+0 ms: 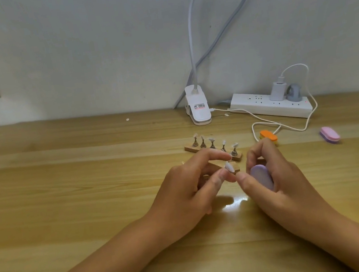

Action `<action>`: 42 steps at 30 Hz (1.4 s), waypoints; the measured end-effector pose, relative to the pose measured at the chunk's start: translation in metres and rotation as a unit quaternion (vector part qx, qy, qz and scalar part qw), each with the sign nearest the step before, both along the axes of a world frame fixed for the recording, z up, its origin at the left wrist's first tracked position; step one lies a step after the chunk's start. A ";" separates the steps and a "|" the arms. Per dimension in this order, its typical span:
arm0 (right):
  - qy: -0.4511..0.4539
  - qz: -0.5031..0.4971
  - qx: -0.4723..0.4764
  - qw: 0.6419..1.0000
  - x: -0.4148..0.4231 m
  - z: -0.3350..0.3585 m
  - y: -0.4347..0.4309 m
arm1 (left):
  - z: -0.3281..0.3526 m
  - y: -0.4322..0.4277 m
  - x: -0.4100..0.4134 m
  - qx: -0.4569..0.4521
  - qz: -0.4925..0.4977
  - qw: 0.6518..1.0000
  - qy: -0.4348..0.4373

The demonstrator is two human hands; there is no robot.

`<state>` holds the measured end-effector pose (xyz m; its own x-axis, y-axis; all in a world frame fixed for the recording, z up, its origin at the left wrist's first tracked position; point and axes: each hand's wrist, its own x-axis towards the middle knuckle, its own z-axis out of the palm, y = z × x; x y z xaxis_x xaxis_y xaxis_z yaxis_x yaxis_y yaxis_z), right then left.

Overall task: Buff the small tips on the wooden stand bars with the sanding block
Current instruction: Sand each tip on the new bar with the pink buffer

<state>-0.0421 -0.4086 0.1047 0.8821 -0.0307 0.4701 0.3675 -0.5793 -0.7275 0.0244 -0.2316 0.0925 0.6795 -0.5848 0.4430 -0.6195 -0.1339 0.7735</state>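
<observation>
A wooden stand bar (pixel 213 150) lies on the table just beyond my hands, with several small pale tips on metal pegs standing up from it. A second wooden bar (pixel 237 170) is mostly hidden under my fingers. My left hand (pixel 195 184) pinches one small white tip (pixel 297 157) between thumb and forefinger. Right beside it, my right hand (pixel 273 175) curls around a lilac sanding block (pixel 261 176), its thumb reaching toward the tip.
An orange sanding block (pixel 268 136) and a pink one (pixel 329 134) lie to the right. At the back stand a white clip lamp base (pixel 197 107) and a white power strip (pixel 271 104) with plugs and a looping white cable (pixel 265 123). The wooden table (pixel 65 187) spreads leftward.
</observation>
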 end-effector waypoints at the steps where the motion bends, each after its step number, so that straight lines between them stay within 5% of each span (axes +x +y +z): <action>1: -0.003 0.007 -0.007 1.000 0.000 -0.001 0.000 | 0.000 0.000 0.000 0.007 -0.002 1.000 -0.003; 10: -0.038 0.021 -0.049 0.998 0.002 -0.003 0.000 | 0.004 -0.002 -0.005 0.050 0.074 0.992 -0.087; 18: -0.033 -0.046 -0.061 0.997 0.004 -0.003 -0.004 | 0.007 0.014 0.017 0.167 0.277 0.930 -0.176; 22: -0.019 -0.066 -0.087 0.994 0.004 -0.004 -0.005 | 0.006 0.015 0.024 0.203 0.233 0.947 -0.092; 32: 0.003 -0.084 -0.159 0.984 0.001 -0.001 0.000 | 0.001 0.009 0.014 0.208 0.155 0.935 -0.243; 42: -0.002 -0.091 -0.197 0.976 0.000 0.000 0.002 | 0.003 0.008 0.012 0.202 0.145 0.930 -0.269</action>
<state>-0.0422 -0.4068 0.1050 0.8768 -0.0025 0.4809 0.2359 -0.8692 -0.4345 0.0361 -0.2235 0.0956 0.5775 -0.6039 0.5494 -0.7953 -0.5680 0.2116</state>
